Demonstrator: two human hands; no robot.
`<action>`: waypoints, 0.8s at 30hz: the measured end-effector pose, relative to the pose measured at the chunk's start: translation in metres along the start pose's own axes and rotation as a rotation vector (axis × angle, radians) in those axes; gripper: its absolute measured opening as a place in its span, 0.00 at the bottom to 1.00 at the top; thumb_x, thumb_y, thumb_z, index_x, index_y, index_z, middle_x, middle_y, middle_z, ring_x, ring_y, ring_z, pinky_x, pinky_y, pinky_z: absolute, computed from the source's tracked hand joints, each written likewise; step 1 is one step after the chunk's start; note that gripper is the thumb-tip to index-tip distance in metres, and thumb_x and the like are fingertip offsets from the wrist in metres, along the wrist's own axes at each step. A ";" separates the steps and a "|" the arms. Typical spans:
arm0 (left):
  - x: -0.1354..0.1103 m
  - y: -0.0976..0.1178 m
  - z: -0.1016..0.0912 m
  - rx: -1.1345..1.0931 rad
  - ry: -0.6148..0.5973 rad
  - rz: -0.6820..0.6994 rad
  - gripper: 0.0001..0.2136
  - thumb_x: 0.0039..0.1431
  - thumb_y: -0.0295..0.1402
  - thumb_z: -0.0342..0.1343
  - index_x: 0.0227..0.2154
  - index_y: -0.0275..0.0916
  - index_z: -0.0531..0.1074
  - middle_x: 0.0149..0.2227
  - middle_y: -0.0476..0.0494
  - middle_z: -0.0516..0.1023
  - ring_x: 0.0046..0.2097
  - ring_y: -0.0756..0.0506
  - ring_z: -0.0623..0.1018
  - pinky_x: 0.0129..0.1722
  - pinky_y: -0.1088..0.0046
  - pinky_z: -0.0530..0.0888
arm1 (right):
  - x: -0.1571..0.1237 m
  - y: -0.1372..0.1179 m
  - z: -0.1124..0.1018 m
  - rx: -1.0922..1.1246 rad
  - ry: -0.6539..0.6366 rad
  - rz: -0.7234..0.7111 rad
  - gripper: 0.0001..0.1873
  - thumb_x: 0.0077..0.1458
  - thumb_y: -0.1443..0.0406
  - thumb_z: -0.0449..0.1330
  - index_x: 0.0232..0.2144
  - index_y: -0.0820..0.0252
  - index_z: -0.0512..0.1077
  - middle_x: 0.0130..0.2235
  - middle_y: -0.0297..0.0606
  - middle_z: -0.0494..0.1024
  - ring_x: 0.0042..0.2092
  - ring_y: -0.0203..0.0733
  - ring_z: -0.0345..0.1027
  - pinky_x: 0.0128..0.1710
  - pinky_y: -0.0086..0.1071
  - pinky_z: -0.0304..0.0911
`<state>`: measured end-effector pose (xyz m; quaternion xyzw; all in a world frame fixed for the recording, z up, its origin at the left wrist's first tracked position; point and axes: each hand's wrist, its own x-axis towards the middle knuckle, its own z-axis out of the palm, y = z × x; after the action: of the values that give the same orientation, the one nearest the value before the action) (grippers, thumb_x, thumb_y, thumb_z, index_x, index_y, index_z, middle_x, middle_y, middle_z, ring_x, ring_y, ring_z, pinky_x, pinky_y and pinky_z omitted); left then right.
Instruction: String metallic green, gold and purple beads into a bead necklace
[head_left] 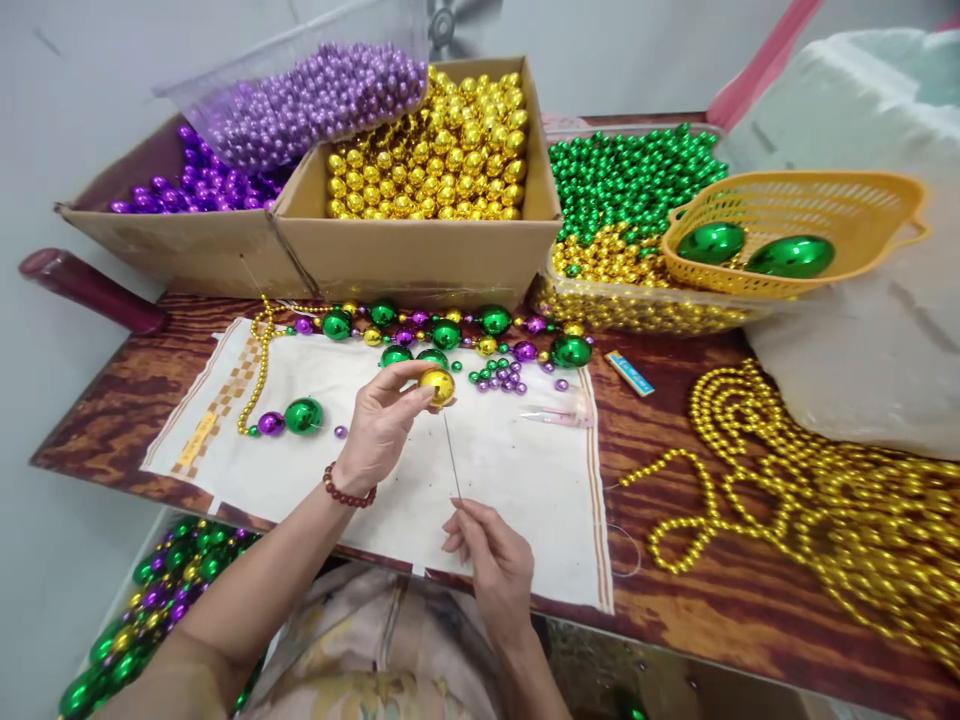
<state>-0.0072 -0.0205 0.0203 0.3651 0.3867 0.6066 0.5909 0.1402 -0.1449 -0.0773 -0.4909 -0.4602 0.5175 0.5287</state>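
Pinched between the thumb and fingers of my left hand [386, 415] is a shiny gold bead [437, 388], held above the white cloth [517, 490]. My right hand [491, 555] is closed on the lower end of a long thin needle [451, 455]. The needle slants up, its upper tip close to the underside of the bead; whether it has entered is unclear. Behind the hands lies a strand of green, purple and gold beads [446, 334]. Left of my left hand, a green bead [304, 414] and a purple bead [271, 424] end a gold bead string [262, 370].
Cardboard boxes hold gold beads [427, 160] and purple beads [195, 185]. At right, a yellow basket [795, 190] sits over a tub of green beads [630, 170]. Gold bead chains [847, 520] cover the table's right side. Small loose beads [499, 376] lie on the cloth.
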 end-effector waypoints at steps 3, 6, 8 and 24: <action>0.000 0.001 0.001 -0.024 0.002 -0.015 0.12 0.49 0.35 0.71 0.37 0.41 0.81 0.38 0.46 0.81 0.37 0.49 0.80 0.38 0.72 0.78 | 0.001 -0.001 0.001 0.004 0.013 0.003 0.10 0.64 0.65 0.58 0.41 0.58 0.80 0.28 0.35 0.78 0.24 0.34 0.71 0.22 0.27 0.62; 0.000 0.001 0.002 -0.040 -0.009 -0.043 0.11 0.49 0.35 0.70 0.37 0.41 0.81 0.38 0.47 0.80 0.37 0.49 0.80 0.40 0.71 0.78 | 0.002 -0.001 0.002 0.018 0.022 0.003 0.10 0.64 0.65 0.58 0.40 0.58 0.80 0.28 0.35 0.79 0.24 0.34 0.71 0.21 0.27 0.62; 0.000 0.000 0.002 -0.050 -0.011 -0.059 0.11 0.50 0.35 0.70 0.37 0.41 0.81 0.38 0.47 0.80 0.36 0.49 0.80 0.39 0.71 0.78 | 0.003 -0.001 0.002 0.019 0.022 0.007 0.10 0.64 0.65 0.58 0.40 0.58 0.80 0.27 0.35 0.79 0.24 0.34 0.71 0.22 0.27 0.62; -0.018 -0.013 0.005 0.036 -0.094 -0.046 0.12 0.53 0.34 0.68 0.41 0.42 0.79 0.41 0.44 0.81 0.39 0.47 0.79 0.42 0.68 0.78 | 0.009 -0.014 0.012 0.036 0.106 -0.034 0.10 0.65 0.64 0.57 0.40 0.60 0.78 0.28 0.36 0.79 0.24 0.36 0.73 0.22 0.27 0.64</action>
<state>0.0034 -0.0380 0.0107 0.3949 0.3778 0.5679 0.6155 0.1296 -0.1356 -0.0627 -0.5002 -0.4305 0.4898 0.5698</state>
